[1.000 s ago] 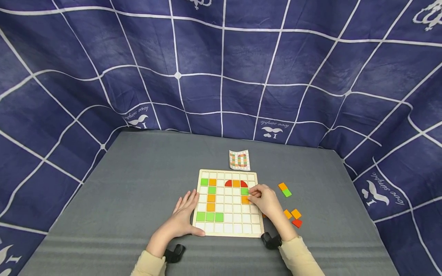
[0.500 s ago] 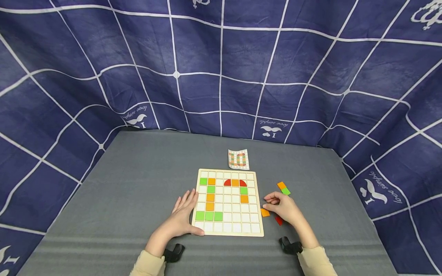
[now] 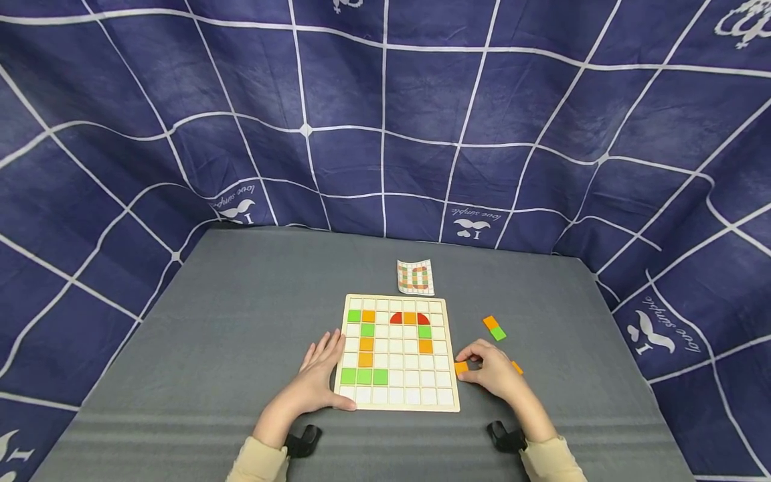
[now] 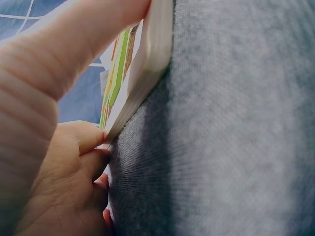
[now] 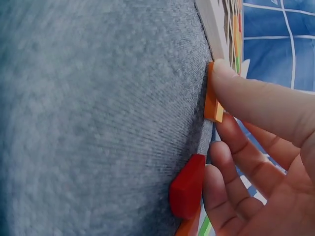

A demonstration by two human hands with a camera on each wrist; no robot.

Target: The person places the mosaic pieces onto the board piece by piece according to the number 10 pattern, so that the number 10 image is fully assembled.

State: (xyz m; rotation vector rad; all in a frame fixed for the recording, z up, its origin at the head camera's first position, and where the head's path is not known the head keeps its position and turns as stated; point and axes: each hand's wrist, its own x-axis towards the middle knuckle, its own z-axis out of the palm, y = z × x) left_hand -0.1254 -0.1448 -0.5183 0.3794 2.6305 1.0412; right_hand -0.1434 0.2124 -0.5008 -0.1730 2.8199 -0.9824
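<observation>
A white gridded board [image 3: 397, 379] lies on the grey cloth, with green, orange and red tiles in some cells. My left hand [image 3: 316, 381] rests along its left side, fingers straight and thumb at the near corner; in the left wrist view the thumb [image 4: 83, 44] touches the board's edge. Beside the board's right edge, my right hand [image 3: 496, 371] pinches an orange square tile [image 3: 460, 368]. The right wrist view has the thumb on this tile [image 5: 210, 96] and a red curved tile [image 5: 188, 189] close below the other fingers. That red tile is hidden in the head view.
A small pattern card [image 3: 415, 278] lies beyond the board. Right of the board, an orange tile [image 3: 490, 323] and a green tile [image 3: 497, 333] lie together. Another orange tile [image 3: 517, 367] peeks out behind my right hand. A blue curtain [image 3: 385, 120] hangs around the table.
My right hand has left the orange tile in the board's right part, moved right and toward me, and closed on a loose orange tile beside the board. The left hand has stayed put.
</observation>
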